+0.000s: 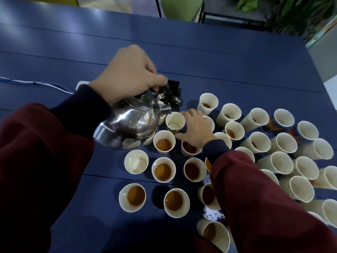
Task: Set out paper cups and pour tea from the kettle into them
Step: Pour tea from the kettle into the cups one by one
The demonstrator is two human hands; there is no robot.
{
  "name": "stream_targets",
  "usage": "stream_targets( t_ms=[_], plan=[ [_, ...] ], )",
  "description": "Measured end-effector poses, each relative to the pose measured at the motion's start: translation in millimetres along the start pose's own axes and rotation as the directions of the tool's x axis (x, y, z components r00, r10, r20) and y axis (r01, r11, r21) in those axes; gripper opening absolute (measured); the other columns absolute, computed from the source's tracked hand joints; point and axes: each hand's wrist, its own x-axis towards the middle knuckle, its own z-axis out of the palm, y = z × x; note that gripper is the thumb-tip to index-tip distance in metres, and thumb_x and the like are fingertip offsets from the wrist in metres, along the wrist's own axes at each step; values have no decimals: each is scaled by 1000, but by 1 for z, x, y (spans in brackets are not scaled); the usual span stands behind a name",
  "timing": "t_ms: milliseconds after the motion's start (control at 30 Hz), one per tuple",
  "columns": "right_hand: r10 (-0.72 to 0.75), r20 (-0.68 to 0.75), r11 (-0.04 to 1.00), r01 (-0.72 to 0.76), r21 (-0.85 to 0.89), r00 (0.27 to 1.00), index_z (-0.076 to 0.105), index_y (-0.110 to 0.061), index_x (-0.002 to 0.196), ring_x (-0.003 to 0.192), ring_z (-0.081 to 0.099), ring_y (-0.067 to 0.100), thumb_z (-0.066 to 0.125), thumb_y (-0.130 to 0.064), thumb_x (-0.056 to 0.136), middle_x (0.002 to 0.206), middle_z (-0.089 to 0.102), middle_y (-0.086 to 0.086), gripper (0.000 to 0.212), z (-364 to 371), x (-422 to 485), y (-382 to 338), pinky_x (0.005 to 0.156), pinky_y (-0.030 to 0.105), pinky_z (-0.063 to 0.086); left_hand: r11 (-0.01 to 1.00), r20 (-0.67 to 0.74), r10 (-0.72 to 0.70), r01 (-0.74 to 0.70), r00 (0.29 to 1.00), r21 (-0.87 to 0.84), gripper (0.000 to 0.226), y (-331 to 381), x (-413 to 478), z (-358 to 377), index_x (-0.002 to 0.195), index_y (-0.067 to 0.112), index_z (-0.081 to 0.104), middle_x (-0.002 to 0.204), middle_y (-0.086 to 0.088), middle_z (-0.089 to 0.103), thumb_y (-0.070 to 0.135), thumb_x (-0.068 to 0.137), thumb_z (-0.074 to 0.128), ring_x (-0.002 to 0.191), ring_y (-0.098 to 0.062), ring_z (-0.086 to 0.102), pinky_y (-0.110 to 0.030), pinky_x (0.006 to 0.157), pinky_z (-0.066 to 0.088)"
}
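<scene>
My left hand (pixel 125 73) grips the black handle of a shiny steel kettle (pixel 129 123), which is tilted with its spout right over an empty paper cup (pixel 175 121). My right hand (pixel 196 127) holds that cup at its right side, thumb and fingers around the wall. Several white paper cups stand around it on the dark blue table (pixel 218 61). Many near ones hold brown tea, such as the cup (pixel 164 143) just in front of the spout. One cup at the left (pixel 136 161) holds no tea.
A field of empty cups (pixel 284 143) spreads to the right, reaching the frame's edge. A black object (pixel 174 92) lies behind the kettle, and a striped cord (pixel 36 83) runs along the table's left. Chairs and green plants (pixel 291 11) stand beyond the far edge.
</scene>
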Motion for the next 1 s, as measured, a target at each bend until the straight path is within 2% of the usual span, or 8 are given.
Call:
stream_targets(
  t_ms=[67, 167, 333, 533, 600, 700, 900, 1000],
  plan=[
    [6, -8, 1000, -6, -29, 1000, 47, -15, 142, 126, 41, 29, 75, -50, 81, 137, 47, 7, 75, 4, 4, 0, 100, 43, 38, 999, 6, 7, -7, 1000, 37, 23, 3, 8, 6, 64, 18, 77, 43, 3, 53, 34, 81, 73, 43, -6, 47, -12, 45, 34],
    [17, -18, 999, -18, -29, 1000, 46, -16, 142, 125, 41, 29, 72, -58, 82, 134, 48, 6, 77, 9, 9, 0, 100, 44, 39, 997, 18, 36, -37, 999, 61, 23, 10, 18, 15, 70, 15, 79, 56, 0, 64, 33, 82, 72, 50, -7, 51, -18, 56, 42],
    [11, -43, 999, -13, -32, 999, 48, -17, 136, 124, 43, 28, 72, -61, 80, 134, 51, 4, 76, 14, 19, -2, 98, 45, 38, 993, 60, 59, -65, 996, 95, 27, 17, 30, 25, 58, 17, 73, 36, 10, 50, 31, 81, 72, 46, -1, 51, -13, 47, 36],
    [24, -60, 1000, -24, -15, 998, 49, -17, 133, 123, 44, 28, 73, -55, 78, 134, 50, 5, 71, 13, 23, 0, 100, 44, 37, 985, 67, 87, -96, 994, 143, 28, 21, 39, 34, 57, 16, 73, 40, 4, 50, 32, 80, 70, 47, -1, 52, -8, 47, 33],
    [35, -53, 999, -35, 14, 998, 49, -18, 134, 122, 43, 28, 75, -54, 76, 135, 49, 5, 73, 15, 22, 1, 100, 45, 38, 980, 68, 88, -99, 994, 172, 31, 21, 42, 38, 55, 12, 70, 39, 3, 48, 32, 80, 70, 45, -9, 50, -12, 49, 35],
    [55, -41, 997, -53, 57, 998, 52, -18, 133, 122, 43, 29, 76, -54, 75, 133, 49, 5, 72, 16, 21, 3, 100, 46, 39, 967, 63, 108, -119, 992, 225, 36, 25, 44, 42, 55, 5, 65, 42, -4, 42, 32, 78, 69, 45, -18, 38, -37, 58, 49],
    [72, -20, 994, -70, 82, 997, 50, -20, 138, 124, 42, 27, 76, -57, 75, 131, 49, 4, 77, 16, 22, 5, 103, 46, 39, 959, 80, 109, -126, 991, 254, 32, 31, 47, 45, 54, 7, 65, 39, 1, 41, 30, 76, 72, 46, -17, 42, -28, 50, 34],
    [74, -34, 994, -70, 88, 997, 52, -21, 134, 120, 44, 27, 76, -58, 74, 126, 50, 4, 74, 17, 22, 6, 100, 46, 40, 953, 91, 119, -139, 989, 268, 30, 32, 48, 48, 59, 5, 67, 45, -2, 45, 30, 75, 72, 48, -19, 43, -30, 52, 37]
  ],
)
